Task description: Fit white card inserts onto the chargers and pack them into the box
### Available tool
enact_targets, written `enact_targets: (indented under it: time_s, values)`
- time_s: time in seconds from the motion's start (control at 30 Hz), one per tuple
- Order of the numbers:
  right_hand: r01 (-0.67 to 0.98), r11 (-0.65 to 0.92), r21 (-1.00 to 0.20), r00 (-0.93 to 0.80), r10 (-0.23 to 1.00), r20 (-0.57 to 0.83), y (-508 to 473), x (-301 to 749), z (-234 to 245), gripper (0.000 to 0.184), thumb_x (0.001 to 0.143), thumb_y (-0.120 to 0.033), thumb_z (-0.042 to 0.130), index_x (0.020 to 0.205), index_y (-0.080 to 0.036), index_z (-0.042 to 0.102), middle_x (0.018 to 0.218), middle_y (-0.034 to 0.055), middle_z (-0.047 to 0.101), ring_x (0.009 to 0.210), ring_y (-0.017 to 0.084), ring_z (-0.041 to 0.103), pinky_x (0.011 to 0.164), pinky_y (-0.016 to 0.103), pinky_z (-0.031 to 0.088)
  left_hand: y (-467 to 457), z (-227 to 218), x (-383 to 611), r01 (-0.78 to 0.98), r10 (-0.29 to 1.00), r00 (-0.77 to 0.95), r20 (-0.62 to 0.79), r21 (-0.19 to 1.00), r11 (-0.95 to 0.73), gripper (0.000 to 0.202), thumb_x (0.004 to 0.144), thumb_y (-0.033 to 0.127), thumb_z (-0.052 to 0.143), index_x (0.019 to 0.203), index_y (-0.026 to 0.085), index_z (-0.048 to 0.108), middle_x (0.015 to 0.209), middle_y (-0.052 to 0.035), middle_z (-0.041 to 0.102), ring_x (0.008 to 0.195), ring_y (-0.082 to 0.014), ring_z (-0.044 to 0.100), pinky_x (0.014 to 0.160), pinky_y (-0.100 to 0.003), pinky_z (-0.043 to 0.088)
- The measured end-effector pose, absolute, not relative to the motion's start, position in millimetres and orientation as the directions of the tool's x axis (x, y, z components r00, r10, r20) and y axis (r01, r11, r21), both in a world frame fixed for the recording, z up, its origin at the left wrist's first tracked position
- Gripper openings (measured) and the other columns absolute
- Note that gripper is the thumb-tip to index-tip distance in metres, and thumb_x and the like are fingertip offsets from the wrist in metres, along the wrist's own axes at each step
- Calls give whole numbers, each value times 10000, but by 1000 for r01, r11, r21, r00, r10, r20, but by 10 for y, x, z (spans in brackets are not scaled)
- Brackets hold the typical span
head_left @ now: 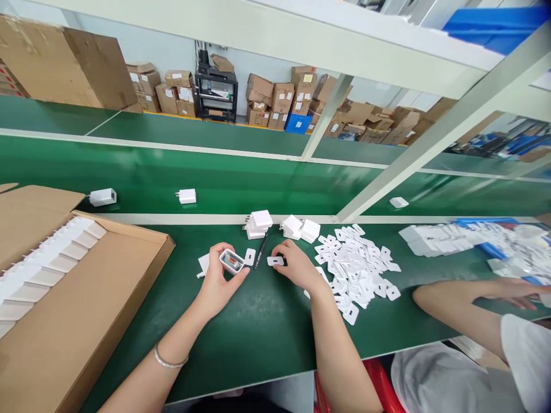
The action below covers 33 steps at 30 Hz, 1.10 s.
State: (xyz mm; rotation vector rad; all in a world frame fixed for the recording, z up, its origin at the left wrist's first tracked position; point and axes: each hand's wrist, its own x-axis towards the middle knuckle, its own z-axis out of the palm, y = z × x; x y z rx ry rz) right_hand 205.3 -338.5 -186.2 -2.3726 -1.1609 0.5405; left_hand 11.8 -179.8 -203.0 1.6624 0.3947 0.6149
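My left hand [217, 281] is closed around a white charger housing [232, 261], its open end facing me and inner parts showing. Between the fingertips of my right hand [297, 265] is a small white cover plate [275, 261] with a slot in it. Another cover plate [249, 256] lies on the green table between my hands, beside a black pen-like tool [260, 252]. To the right of my right hand spreads a heap of loose cover plates [355, 267]. White chargers [260, 221] are stacked behind the tool, with more chargers [301, 228] beside them.
An open cardboard box [129, 292] with a row of white chargers [47, 264] stands at left. Single chargers [187, 196] sit on the ledge behind the table. A slanted metal post [387, 178] rises at right. A co-worker's arm [465, 295] rests on the table beside more white parts [447, 236].
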Motion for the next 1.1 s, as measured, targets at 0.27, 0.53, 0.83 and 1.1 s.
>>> enact_targets:
  time_s: [0.27, 0.53, 0.83, 1.1]
  values:
    - [454, -84, -887, 585, 779, 226, -3177, 1676, -1638, 176, 878, -297, 681, 1033, -216, 663, 1002, 35, 652, 894, 176, 551, 819, 328, 441, -1773, -2081, 65, -87, 459, 862, 213, 956, -280, 327, 1014, 406, 460, 1306, 258, 471, 1227, -81, 449, 1106, -230, 489, 979, -371, 420]
    - [554, 70, -829, 549, 718, 427, -2988, 1167, -1708, 206, 864, -247, 742, 1061, -257, 685, 1006, 45, 611, 984, 200, 563, 869, 360, 471, -1821, -2035, 85, -156, 450, 825, 341, 904, -399, 410, 1079, 463, 234, 1290, 259, 520, 1211, -90, 458, 1155, -239, 470, 1026, -392, 411]
    - [480, 172, -860, 472, 776, 418, -3007, 1200, -1742, 304, 888, -314, 720, 1191, -289, 726, 1145, 76, 531, 1024, 193, 570, 949, 390, 501, -1838, -2044, 94, -165, 511, 747, 425, 863, -477, 305, 1099, 352, 235, 1162, 228, 508, 1133, -82, 464, 1081, -207, 465, 978, -356, 421]
    - [348, 200, -916, 534, 761, 369, -2965, 1189, -1807, 252, 967, -367, 611, 1185, -275, 696, 1085, 63, 538, 926, 165, 551, 855, 334, 487, -1829, -2069, 88, -160, 547, 705, 452, 852, -498, 295, 1092, 380, 267, 1162, 229, 510, 1134, -89, 463, 1074, -212, 484, 939, -364, 449]
